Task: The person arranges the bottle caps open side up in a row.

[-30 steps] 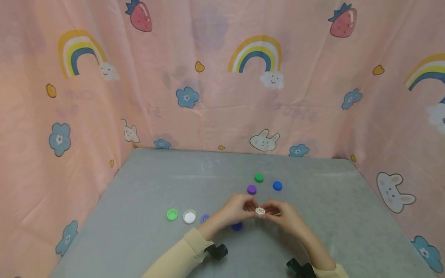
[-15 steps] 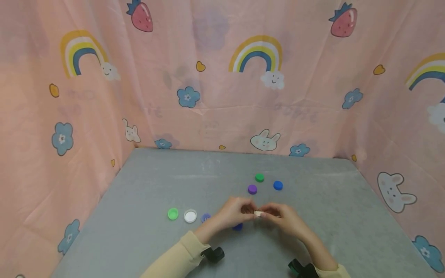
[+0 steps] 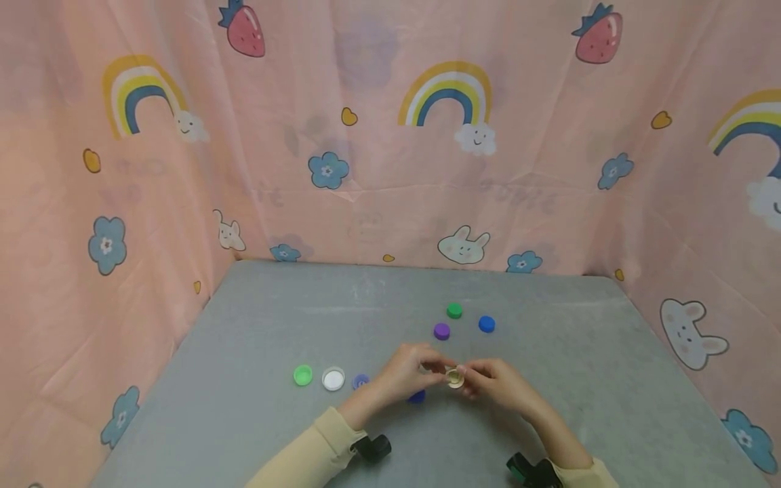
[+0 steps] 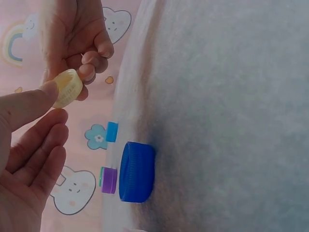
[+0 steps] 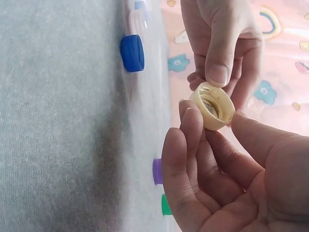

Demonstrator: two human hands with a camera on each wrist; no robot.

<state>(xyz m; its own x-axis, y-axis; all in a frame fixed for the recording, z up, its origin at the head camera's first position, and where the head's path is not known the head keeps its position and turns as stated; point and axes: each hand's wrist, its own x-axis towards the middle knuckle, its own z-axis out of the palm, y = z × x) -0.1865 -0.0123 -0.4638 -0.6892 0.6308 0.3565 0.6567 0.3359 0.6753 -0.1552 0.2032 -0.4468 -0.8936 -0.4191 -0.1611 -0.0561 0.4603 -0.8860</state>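
Between both hands is a cream-coloured bottle cap [image 3: 454, 378], its threaded hollow inside facing up toward the head view. My left hand [image 3: 407, 373] pinches one side of the cap with thumb and fingers. On the opposite side, the thumb and fingers of my right hand [image 3: 502, 383] pinch it too. In the right wrist view the hollow of the cream bottle cap [image 5: 213, 107] shows plainly. A dark blue cap [image 3: 417, 397] lies on the table just below the left hand, partly covered by it in the head view.
Farther back on the grey table [image 3: 293, 318] lie a green cap [image 3: 454, 310], a purple cap [image 3: 442, 331] and a blue cap [image 3: 486, 324]. To the left sit a light green cap [image 3: 302, 375], a white cap [image 3: 333, 379] and a pale blue-violet cap [image 3: 361, 381]. A pink curtain [image 3: 378, 217] hangs behind.
The cream bottle cap has been turned over between the fingers: its flat top faced up, then its side showed, and now its hollow inside does. Both hands stay about where they were.
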